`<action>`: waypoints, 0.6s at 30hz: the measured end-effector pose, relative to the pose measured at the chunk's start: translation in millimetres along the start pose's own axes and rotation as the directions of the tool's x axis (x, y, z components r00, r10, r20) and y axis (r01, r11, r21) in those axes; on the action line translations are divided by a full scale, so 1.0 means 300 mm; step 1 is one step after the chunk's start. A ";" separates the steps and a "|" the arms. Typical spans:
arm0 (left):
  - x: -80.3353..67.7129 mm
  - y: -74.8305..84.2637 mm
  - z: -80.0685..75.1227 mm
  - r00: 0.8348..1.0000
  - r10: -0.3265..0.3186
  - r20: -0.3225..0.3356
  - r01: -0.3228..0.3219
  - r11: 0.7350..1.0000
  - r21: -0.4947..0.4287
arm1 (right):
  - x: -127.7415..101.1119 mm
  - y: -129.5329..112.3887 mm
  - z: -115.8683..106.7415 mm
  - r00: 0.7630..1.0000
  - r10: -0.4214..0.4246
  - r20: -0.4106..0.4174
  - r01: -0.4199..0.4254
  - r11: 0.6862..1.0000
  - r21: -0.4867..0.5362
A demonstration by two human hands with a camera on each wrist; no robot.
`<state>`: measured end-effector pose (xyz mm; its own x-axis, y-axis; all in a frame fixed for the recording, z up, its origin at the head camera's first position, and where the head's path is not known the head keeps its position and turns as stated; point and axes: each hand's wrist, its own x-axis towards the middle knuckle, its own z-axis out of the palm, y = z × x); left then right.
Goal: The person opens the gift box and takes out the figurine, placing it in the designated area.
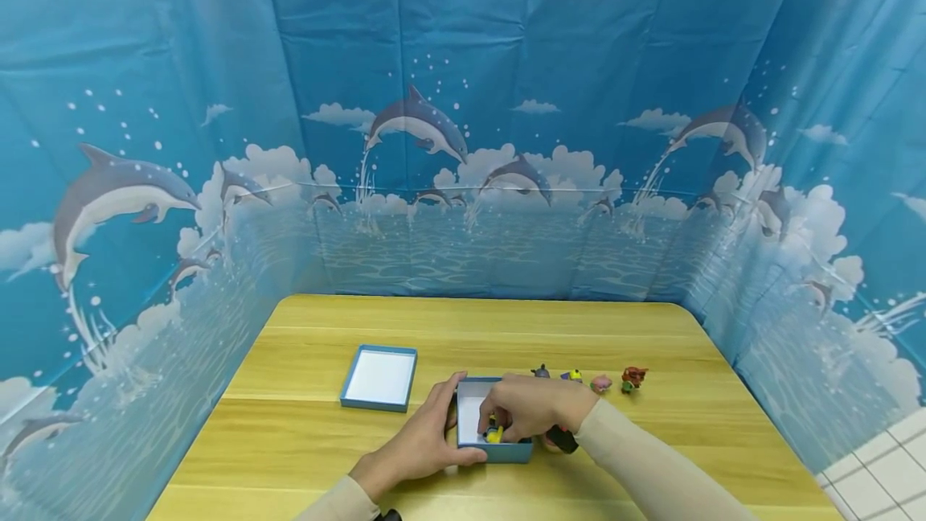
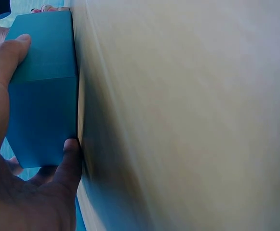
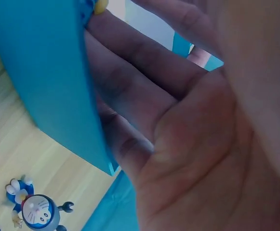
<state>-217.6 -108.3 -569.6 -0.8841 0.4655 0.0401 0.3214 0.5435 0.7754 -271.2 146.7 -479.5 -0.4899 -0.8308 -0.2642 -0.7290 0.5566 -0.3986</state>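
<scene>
Both hands work on a wooden table [image 1: 651, 328]: left hand [image 1: 423, 445] grips blue box [image 1: 499, 451], right hand [image 1: 531, 408] pinches yellow toy [image 1: 493, 434].

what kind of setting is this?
Likely a staged recording booth, not a home: a dolphin-print backdrop curtains three sides of a bare wooden table, which holds only a small blue box, its lid and toy figurines.

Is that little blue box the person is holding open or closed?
Open. The small blue cardboard box has no lid on; its blue lid lies apart on the wooden table, and the right hand reaches inside.
</scene>
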 end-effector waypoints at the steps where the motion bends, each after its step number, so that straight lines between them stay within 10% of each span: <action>1: -0.001 0.000 0.000 1.000 0.000 -0.001 0.000 1.000 -0.002 | 0.002 -0.001 0.000 1.000 0.001 0.001 -0.001 1.000 -0.003; 18: 0.000 -0.001 0.000 1.000 -0.002 0.006 0.002 0.999 -0.038 | 0.002 0.009 0.011 1.000 0.021 -0.021 -0.020 0.999 0.043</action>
<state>-217.8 -108.4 -569.8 -0.8828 0.4685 0.0347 0.3060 0.5175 0.7991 -271.8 147.5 -483.6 -0.5149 -0.8189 -0.2534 -0.6979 0.5722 -0.4308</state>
